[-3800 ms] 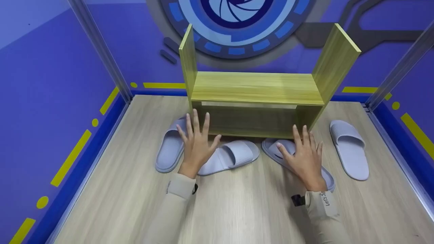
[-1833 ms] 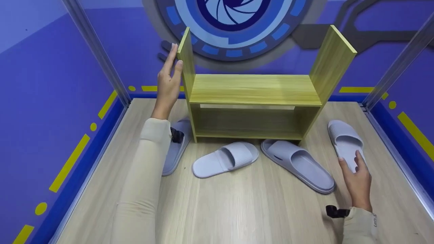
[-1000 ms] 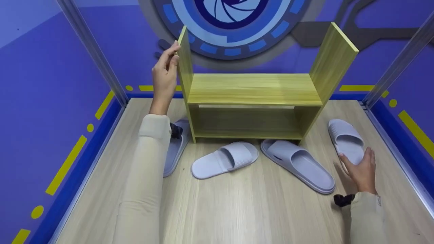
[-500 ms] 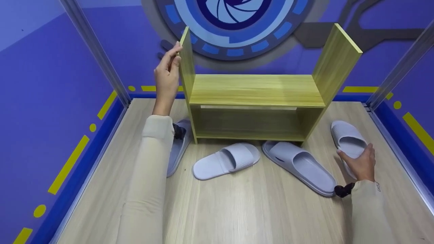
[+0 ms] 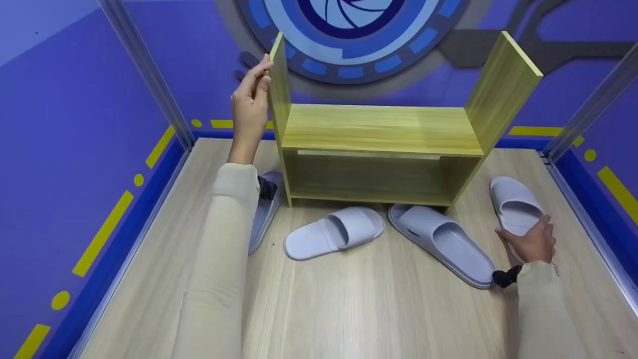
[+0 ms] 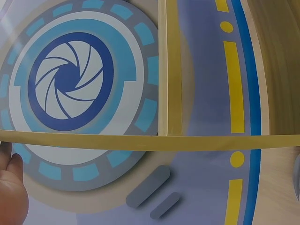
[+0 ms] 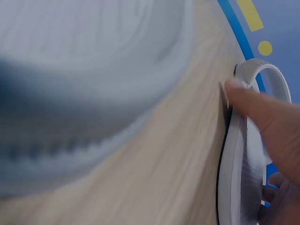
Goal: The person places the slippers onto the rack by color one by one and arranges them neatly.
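Up at the left, my left hand (image 5: 250,112) holds the front edge of the left side panel (image 5: 280,82) of a yellow wooden shelf (image 5: 379,127), fingertips and thumb at the edge. The left wrist view catches only part of that hand (image 6: 11,190) beside the panel's edge (image 6: 211,142). My right hand (image 5: 534,242) grips the rightmost light grey slipper (image 5: 513,199) across its heel part. In the right wrist view the thumb (image 7: 248,101) lies along one side of this slipper (image 7: 234,173), other fingers partly hidden beyond it.
Three more grey slippers lie on the wooden floor: one (image 5: 334,233) before the shelf, one (image 5: 441,244) angled at its right front, one (image 5: 266,214) partly behind the left sleeve. Blue walls (image 5: 75,124) close in the sides and back.
Both hands were spread in front of the shelf. The left went up to the left panel and its fingers bent onto the edge; the right moved right and took hold of the rightmost slipper.
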